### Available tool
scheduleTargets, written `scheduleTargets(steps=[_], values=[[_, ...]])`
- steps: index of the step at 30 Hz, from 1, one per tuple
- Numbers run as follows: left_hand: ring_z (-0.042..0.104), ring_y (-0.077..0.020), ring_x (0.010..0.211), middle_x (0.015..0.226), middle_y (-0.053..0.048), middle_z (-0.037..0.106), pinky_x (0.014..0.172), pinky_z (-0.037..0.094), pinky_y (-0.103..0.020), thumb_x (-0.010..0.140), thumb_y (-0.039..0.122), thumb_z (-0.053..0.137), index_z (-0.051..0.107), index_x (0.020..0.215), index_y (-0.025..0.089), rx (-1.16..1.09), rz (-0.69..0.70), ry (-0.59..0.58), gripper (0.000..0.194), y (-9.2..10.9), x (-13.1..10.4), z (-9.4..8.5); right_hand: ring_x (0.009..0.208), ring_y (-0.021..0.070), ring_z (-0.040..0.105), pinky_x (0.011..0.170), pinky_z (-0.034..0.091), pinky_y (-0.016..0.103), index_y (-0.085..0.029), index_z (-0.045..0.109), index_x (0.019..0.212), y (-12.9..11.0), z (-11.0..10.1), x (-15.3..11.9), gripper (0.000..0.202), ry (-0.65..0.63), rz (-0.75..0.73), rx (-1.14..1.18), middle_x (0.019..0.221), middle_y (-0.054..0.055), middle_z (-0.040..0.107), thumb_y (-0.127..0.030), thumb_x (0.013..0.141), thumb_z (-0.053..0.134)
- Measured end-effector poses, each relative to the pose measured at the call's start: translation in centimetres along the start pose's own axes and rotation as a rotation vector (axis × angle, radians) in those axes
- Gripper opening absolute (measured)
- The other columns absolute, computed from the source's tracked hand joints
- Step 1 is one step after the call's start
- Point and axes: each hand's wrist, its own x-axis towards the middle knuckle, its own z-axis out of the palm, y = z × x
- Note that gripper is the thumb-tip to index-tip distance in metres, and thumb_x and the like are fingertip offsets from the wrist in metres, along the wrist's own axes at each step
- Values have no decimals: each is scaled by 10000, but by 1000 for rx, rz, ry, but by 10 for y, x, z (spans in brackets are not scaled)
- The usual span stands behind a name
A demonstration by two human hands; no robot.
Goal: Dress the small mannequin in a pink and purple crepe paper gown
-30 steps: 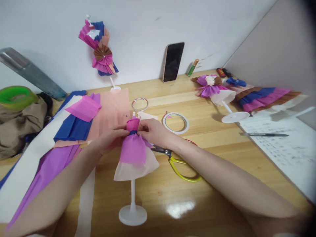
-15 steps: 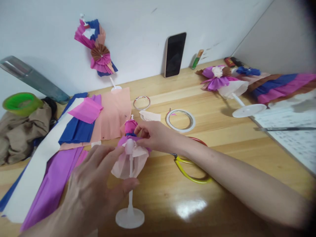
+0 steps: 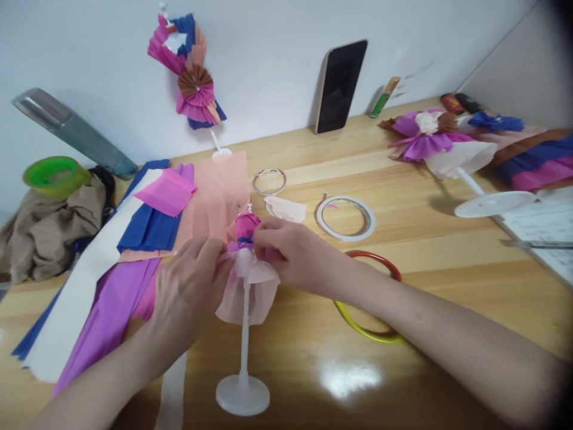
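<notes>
"Left hand (image 3: 183, 292) first: how was it set?"

"Narrow, with the fingers drawn in on the edge of the lilac layer (image 3: 227, 253) at the waist of the small dress form (image 3: 244, 264). The right hand (image 3: 298, 254) was curled at the other side of the waist, its fingertips tucked away, so I couldn't tell what they gripped."

"What could have gone wrong?"

"Uneven pulling, mostly. Had one side been drawn harder, the thin layer could have torn or bunched, or the blue waistband (image 3: 245, 241) could have slipped. A sideways tug might have tipped the form on its slender stem (image 3: 245, 340)."

"And how did it look?"

"Upright, near the middle of the table (image 3: 286, 376): magenta bodice (image 3: 245, 224) on top, the blue band, then lilac, with a sheer pale skirt (image 3: 259, 301) parted at the near side so the stem showed."

"What lay around it?"

"Red and yellow handles (image 3: 369, 335), like those of scissors, sat partly beneath the right forearm, where a dropped arm might have nudged them. A white ring (image 3: 344, 236) lay farther off, peach paper (image 3: 219, 191) spread to the left, and a phone (image 3: 342, 86) leaned on the far wall (image 3: 273, 65)."
</notes>
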Motion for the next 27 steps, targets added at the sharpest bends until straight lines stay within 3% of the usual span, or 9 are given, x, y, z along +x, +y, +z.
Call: scheduleTargets(steps=[7,9,11,13,20,24,27], values=[[606,-178,814,865,-44,640,604,468,-282,895,176,543,522,729,198,-60,100,141,169,-3,5,2,770,173,614,678,444,292,-161,710,769,-13,-1,-1,174,-109,65,-222,954,77,656,-120,834,554],[603,-175,811,866,-39,639,638,487,-293,881,162,560,516,724,197,-109,90,138,167,-5,8,5,826,205,628,706,460,315,-163,711,780,-20,-2,-1,165,-138,114,-236,972,83,659,-252,854,593],[602,-170,794,861,-36,637,650,495,-299,874,159,567,515,722,193,-167,64,99,164,-6,9,9,847,240,628,698,471,344,-157,707,830,-26,-3,-2,272,-158,166,-281,999,100,652,-422,818,645],[603,-175,788,852,-40,633,654,501,-311,875,186,572,527,727,190,-196,31,52,154,-7,9,12,818,259,621,646,467,359,-141,694,906,-31,-2,-4,383,-168,188,-357,1015,124,640,-497,768,676],[613,-197,839,886,-55,632,657,502,-305,860,234,595,585,749,198,-186,-16,-30,117,-10,2,11,706,211,611,520,360,299,-140,643,909,-29,5,-6,172,-159,194,-504,951,117,656,-100,750,592],[605,-178,740,799,-35,644,611,478,-288,839,182,598,557,728,198,-188,-16,-56,119,-10,3,12,658,199,601,519,336,293,-168,598,883,-27,5,-5,109,-69,238,-402,834,77,666,-160,775,584],[625,-183,762,850,-51,675,640,499,-298,853,193,587,558,730,191,-211,-13,-28,127,-7,5,13,628,198,590,500,298,295,-167,596,923,-27,6,-4,168,-63,227,-423,854,80,658,-200,761,625]])
